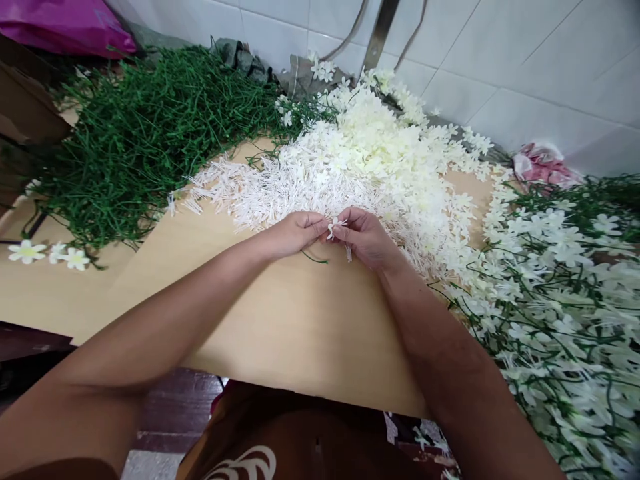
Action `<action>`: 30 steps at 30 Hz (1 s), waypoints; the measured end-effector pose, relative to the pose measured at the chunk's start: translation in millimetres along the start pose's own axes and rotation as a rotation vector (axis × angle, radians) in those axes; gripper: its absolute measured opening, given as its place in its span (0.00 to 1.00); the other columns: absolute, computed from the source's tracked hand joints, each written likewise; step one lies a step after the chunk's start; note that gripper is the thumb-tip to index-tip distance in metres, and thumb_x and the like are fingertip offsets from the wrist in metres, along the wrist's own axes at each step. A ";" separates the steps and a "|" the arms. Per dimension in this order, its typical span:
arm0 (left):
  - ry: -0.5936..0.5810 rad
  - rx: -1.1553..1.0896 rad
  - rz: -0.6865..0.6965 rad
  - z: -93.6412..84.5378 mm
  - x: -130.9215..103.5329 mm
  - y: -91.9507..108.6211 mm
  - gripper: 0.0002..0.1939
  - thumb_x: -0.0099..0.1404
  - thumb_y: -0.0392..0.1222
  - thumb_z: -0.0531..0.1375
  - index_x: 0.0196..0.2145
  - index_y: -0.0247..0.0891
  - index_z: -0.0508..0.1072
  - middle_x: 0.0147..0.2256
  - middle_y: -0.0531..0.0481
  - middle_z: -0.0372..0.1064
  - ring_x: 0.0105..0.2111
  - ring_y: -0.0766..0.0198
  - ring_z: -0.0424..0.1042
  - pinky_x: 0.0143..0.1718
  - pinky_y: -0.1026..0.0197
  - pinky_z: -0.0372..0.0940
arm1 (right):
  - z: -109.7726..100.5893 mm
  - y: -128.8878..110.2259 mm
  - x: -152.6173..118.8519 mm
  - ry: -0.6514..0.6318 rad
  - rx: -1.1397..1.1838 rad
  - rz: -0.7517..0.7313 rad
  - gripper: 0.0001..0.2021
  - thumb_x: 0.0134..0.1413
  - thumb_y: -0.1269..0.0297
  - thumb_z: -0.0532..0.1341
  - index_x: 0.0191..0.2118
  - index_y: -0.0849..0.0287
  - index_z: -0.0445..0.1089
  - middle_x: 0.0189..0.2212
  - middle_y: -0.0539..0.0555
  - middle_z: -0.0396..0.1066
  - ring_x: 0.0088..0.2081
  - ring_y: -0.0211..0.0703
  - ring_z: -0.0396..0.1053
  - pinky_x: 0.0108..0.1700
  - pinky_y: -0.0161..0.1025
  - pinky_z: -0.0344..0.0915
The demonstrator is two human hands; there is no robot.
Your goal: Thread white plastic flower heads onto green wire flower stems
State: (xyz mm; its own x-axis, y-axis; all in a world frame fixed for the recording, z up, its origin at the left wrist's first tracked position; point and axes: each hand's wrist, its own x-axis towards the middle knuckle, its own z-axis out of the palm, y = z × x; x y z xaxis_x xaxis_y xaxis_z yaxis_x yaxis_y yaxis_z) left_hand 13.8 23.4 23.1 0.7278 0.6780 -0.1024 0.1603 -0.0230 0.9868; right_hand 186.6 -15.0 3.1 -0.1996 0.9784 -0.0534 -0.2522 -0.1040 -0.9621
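Observation:
My left hand [300, 233] and my right hand [370, 239] meet over the front of the board, fingertips pinched together. A thin green plastic stem [316, 259] hangs from beneath my left fingers. Between the fingertips sits a small white artificial flower piece [335, 228], gripped by my right thumb and forefinger. A few white stamens [349, 253] poke out below my right fingers. How stem and flower piece join is hidden by the fingers. Just beyond my hands lies a heap of white stamens [300, 193], and behind it a pile of cream flower heads [385, 137].
Green stems [165, 113] form a large heap at back left. Stemmed white flowers [565, 327] are piled at right. Several loose flowers [27, 252] lie at left on the tan board [300, 333]. A tiled wall [500, 60] stands behind, with a magenta bag [65, 27] at far left.

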 end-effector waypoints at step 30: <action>-0.187 0.467 0.012 5.8 -14.0 9.9 0.15 0.62 0.49 0.54 0.27 0.36 0.74 0.27 0.51 0.68 0.26 0.68 0.63 0.30 0.64 0.54 | -13.0 -30.8 -6.0 0.259 -0.775 -0.255 0.02 0.48 0.71 0.63 0.27 0.58 0.71 0.26 0.51 0.70 0.30 0.39 0.66 0.35 0.41 0.65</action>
State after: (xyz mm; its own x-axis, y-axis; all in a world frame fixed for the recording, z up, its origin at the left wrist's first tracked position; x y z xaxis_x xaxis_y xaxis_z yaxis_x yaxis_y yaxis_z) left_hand 9.1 9.5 33.6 0.8317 0.5332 -0.1547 0.4014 -0.3849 0.8311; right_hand 207.9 -15.3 29.5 0.0220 0.9751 0.2206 0.4780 0.1836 -0.8590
